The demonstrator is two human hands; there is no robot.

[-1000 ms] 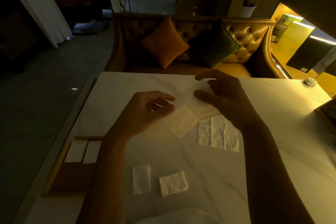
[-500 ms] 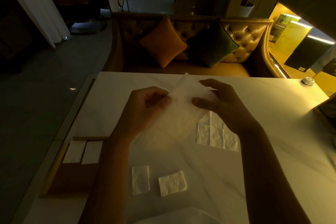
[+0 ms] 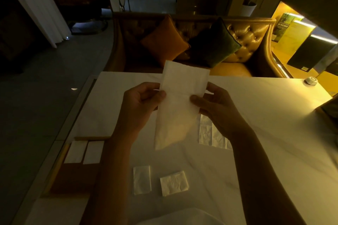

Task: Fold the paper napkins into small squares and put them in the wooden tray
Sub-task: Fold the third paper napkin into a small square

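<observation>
White paper napkin (image 3: 180,100), a long strip, is held up over the pale tabletop (image 3: 274,133), left hand (image 3: 140,104) pinching its 9 o'clock edge and right hand (image 3: 214,107) pinching the 3 o'clock edge. Wooden tray (image 3: 73,179) sits out at 8 o'clock with two folded napkins (image 3: 84,151) in its far end. Two more folded squares (image 3: 161,181) lie at 6 o'clock, and a crinkled napkin (image 3: 210,133) lies flat under the right wrist.

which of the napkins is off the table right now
The long napkin, pinched at its side edges by the left hand and right hand. The others lie flat: two in the wooden tray, the rest on the tabletop.
</observation>
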